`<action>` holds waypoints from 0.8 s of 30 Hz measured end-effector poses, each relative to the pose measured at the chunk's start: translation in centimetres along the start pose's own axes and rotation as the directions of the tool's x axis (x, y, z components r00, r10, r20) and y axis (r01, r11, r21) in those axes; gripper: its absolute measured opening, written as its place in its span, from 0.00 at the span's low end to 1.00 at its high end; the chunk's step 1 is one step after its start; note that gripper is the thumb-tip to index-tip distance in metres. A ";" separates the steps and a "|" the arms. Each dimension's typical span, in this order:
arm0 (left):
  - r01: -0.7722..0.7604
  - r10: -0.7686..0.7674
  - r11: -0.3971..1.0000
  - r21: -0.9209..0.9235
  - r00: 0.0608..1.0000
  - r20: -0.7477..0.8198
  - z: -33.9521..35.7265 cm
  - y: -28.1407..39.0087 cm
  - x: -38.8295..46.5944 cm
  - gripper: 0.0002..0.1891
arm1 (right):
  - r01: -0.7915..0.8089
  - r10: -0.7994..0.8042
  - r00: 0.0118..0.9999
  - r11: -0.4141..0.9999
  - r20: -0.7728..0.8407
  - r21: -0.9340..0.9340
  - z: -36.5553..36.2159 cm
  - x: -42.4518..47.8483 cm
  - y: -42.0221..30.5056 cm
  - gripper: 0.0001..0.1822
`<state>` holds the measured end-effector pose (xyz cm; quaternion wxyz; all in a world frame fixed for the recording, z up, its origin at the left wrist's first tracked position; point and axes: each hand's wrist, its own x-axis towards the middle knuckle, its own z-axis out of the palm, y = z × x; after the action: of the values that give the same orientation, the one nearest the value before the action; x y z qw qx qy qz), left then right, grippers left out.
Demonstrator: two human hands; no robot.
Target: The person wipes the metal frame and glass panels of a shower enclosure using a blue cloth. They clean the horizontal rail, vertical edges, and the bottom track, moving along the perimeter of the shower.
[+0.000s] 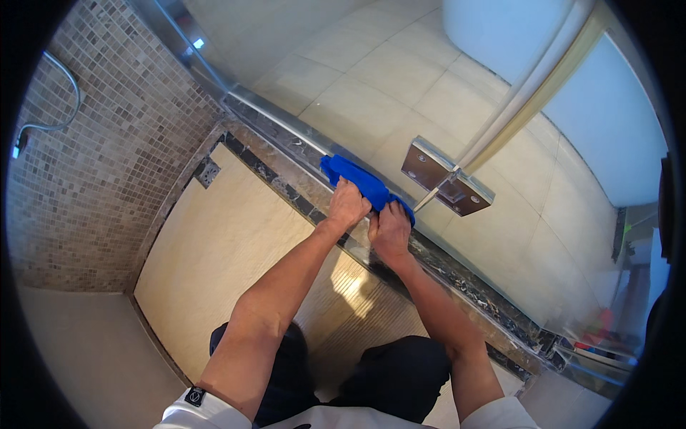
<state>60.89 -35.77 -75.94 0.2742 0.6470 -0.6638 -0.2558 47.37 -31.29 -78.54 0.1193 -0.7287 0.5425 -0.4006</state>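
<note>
A bright blue cloth [360, 179] is bunched along the lower edge of the glass shower screen, on the dark marble threshold [455, 273]. My left hand [347, 205] has its fingers curled into the middle of the cloth. Beside it, my right hand [391, 228] grips the cloth's right end, close to the metal glass-door hinge [447, 177]. Both arms reach forward from my body, and the hands are nearly touching. Part of the rail under the cloth is hidden.
A floor drain [209, 172] sits at the left corner of the beige shower floor [230, 230]. A mosaic-tiled wall [118, 123] with a metal shower hose [75, 102] rises at left. Past the glass lie large beige floor tiles [370, 96]. My knees are at the bottom.
</note>
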 end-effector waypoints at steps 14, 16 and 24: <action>0.156 -0.183 0.972 0.176 0.972 0.148 0.1 1.4 0.6 0.39 | 0.025 -0.025 1.000 1.000 0.018 -0.006 -0.5 0.0 -0.2 0.09; 0.057 -0.088 0.958 0.280 0.991 0.100 0.2 0.9 0.3 0.39 | 0.001 -0.002 0.999 1.000 0.044 0.016 -0.5 -0.2 -0.2 0.09; -0.058 0.026 0.887 0.458 0.997 0.075 -2.8 -1.4 0.9 0.31 | -0.010 0.023 0.984 0.997 0.179 -0.072 -1.7 0.5 -0.2 0.11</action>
<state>63.83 -36.68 -74.90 0.0962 0.6700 -0.7283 -0.1068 46.39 -31.25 -77.06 0.1449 -0.7611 0.5495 -0.3127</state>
